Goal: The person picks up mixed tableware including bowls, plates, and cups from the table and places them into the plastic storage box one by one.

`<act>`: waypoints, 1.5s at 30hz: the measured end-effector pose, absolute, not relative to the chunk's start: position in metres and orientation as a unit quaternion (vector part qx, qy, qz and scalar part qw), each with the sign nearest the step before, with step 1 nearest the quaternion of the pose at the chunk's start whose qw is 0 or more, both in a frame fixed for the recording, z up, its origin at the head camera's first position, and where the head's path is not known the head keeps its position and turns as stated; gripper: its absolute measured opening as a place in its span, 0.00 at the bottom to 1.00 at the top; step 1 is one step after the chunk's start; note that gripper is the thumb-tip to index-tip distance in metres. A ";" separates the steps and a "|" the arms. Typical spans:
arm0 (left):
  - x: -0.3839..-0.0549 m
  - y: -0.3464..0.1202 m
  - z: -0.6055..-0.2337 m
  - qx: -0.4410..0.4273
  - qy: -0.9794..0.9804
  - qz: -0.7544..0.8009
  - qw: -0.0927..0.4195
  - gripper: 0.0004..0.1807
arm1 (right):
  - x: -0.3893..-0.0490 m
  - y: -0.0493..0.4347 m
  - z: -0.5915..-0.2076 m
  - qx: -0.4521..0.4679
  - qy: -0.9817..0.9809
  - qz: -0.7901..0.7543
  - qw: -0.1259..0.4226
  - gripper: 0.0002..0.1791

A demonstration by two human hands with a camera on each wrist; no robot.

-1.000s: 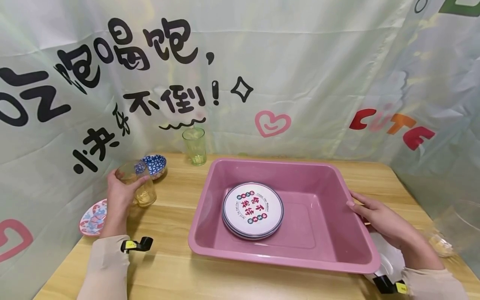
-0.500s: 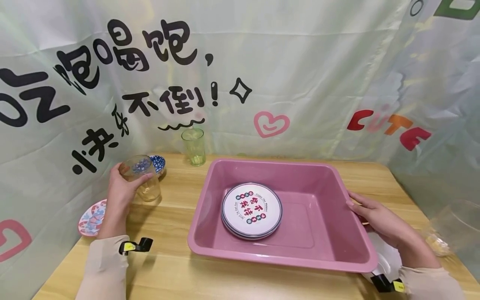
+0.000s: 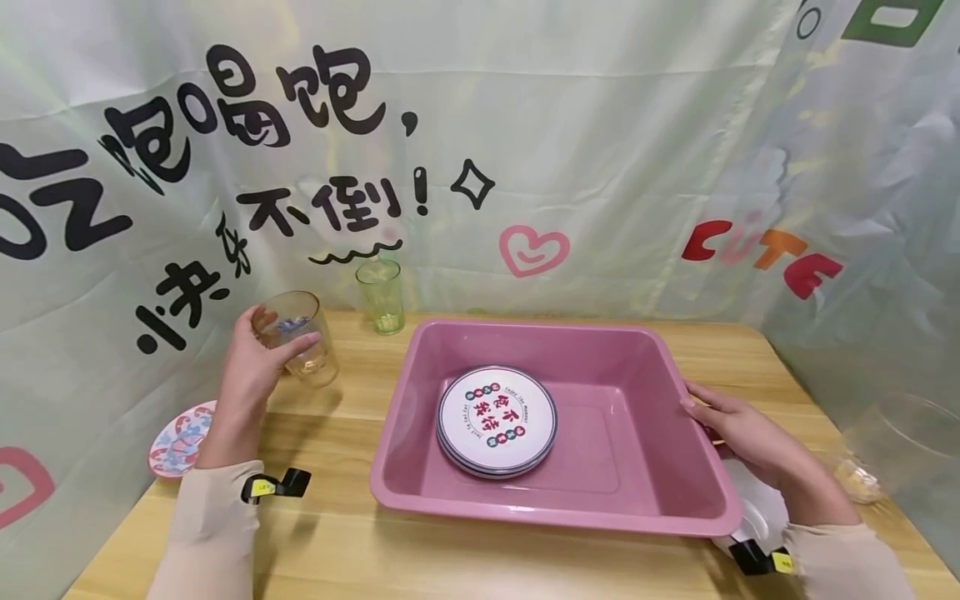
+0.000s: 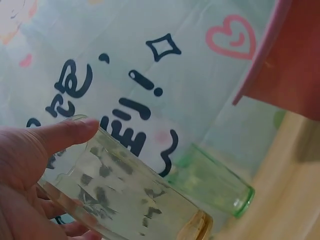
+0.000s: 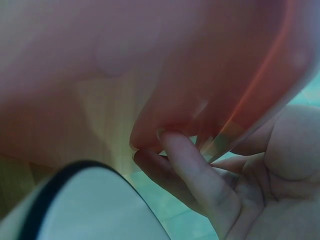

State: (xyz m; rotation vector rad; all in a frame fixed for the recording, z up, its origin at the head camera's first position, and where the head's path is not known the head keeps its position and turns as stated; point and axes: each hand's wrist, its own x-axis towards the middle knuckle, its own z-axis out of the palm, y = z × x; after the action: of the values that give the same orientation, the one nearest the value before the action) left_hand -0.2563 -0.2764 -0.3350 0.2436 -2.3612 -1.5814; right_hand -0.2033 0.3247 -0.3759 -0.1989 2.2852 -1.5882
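My left hand (image 3: 258, 358) grips a pale amber drinking glass (image 3: 318, 362), thumb on the near side and fingers round the back. In the left wrist view the glass (image 4: 135, 190) tilts, with a green glass (image 4: 215, 182) behind it. A blue-patterned bowl shows only dimly through the amber glass. At the right side of the pink basin (image 3: 570, 517), my right hand (image 3: 750, 433) holds the rim, its fingers tucked beneath in the right wrist view. Stacked white plates with red lettering (image 3: 497, 421) lie in the basin's left half.
The green glass (image 3: 381, 300) stands at the back by the printed curtain (image 3: 600, 150). A pink and blue patterned dish (image 3: 180, 437) lies at the left edge. White dishware (image 3: 757, 508) is partly hidden under my right forearm; a clear glass (image 3: 892, 442) stands at the far right.
My left hand has carried the amber glass to the right and toward the back, covering the blue bowl. My right hand keeps its hold on the basin rim; the view has shifted slightly.
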 end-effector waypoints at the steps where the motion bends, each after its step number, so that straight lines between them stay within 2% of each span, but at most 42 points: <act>1: -0.258 -0.275 -0.333 0.080 -0.819 -0.551 0.143 0.64 | -0.204 0.325 -0.376 -0.070 0.806 -0.561 0.175 0.37; 25: -0.273 -0.216 -0.265 -0.037 -0.800 -0.587 0.113 0.57 | -0.204 0.322 -0.376 -0.062 0.805 -0.561 0.183 0.38; 39: -0.285 -0.165 -0.253 -0.095 -0.770 -0.626 0.078 0.51 | -0.204 0.326 -0.373 -0.054 0.812 -0.553 0.181 0.39; 45: -0.290 -0.141 -0.249 -0.118 -0.767 -0.628 0.060 0.52 | -0.204 0.330 -0.372 -0.075 0.835 -0.525 0.148 0.37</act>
State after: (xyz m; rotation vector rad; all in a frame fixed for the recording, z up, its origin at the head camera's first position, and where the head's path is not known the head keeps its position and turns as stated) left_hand -0.2902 -0.1410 -0.2490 -0.3559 -2.3214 -1.9021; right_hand -0.2041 0.3304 -0.3724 -0.2171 2.4006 -1.5113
